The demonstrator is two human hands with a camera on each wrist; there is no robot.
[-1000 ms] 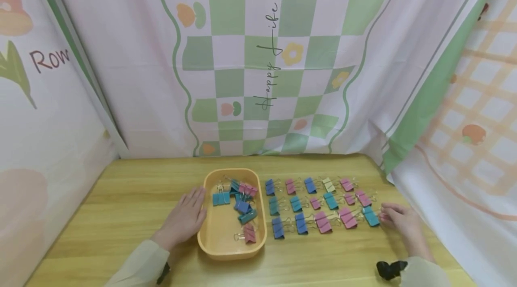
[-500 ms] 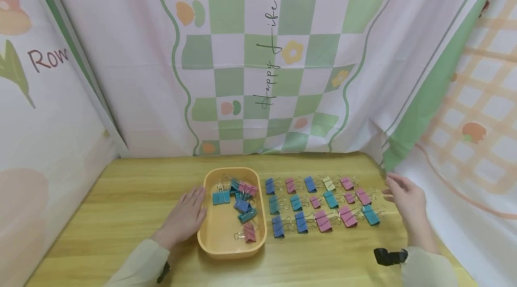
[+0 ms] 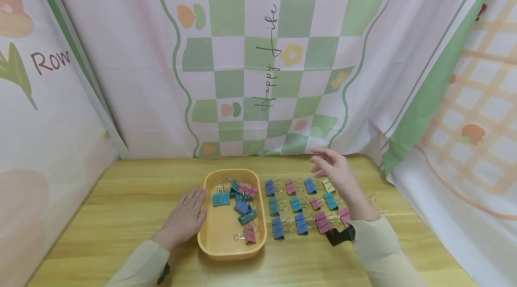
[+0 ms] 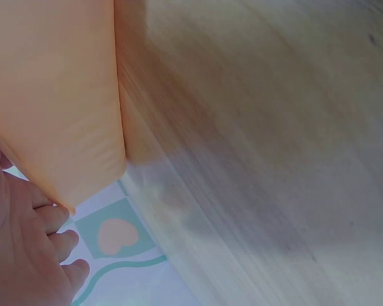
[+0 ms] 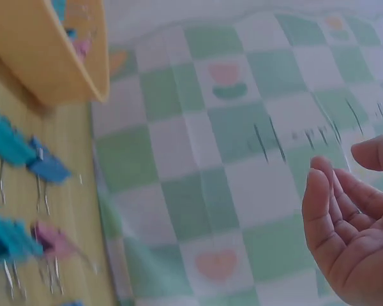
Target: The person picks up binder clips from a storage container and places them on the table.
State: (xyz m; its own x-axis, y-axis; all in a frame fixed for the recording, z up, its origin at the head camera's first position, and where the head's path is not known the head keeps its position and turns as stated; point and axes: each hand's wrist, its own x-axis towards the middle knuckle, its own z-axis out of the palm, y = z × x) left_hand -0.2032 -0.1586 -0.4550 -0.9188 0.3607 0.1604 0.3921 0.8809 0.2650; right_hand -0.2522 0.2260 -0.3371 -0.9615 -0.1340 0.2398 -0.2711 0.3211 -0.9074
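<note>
My left hand (image 3: 183, 217) lies with its fingers extended along the left side of a yellow plastic tray (image 3: 232, 253), touching its rim. In the left wrist view the fingers (image 4: 64, 245) show beside the tray's outer wall. Several binder clips lie in the tray, among them a pink clip (image 3: 249, 234) and a teal clip (image 3: 221, 198). My right hand (image 3: 333, 168) is raised over the back of the clip rows, fingers loosely bent and nothing between them. The right wrist view shows its palm and thumb (image 5: 373, 153) apart from the fingers.
Right of the tray, binder clips lie in three rows on the wooden table (image 3: 153, 174), including a blue clip (image 3: 278, 228) and a teal clip (image 3: 296, 204). My right forearm and sleeve (image 3: 379, 251) hide the rows' right end. A checkered curtain (image 3: 262, 76) hangs behind the table.
My right hand has let go of a small pink clip at the right end, risen, and swung left over the back row. The left hand has stayed at the tray.
</note>
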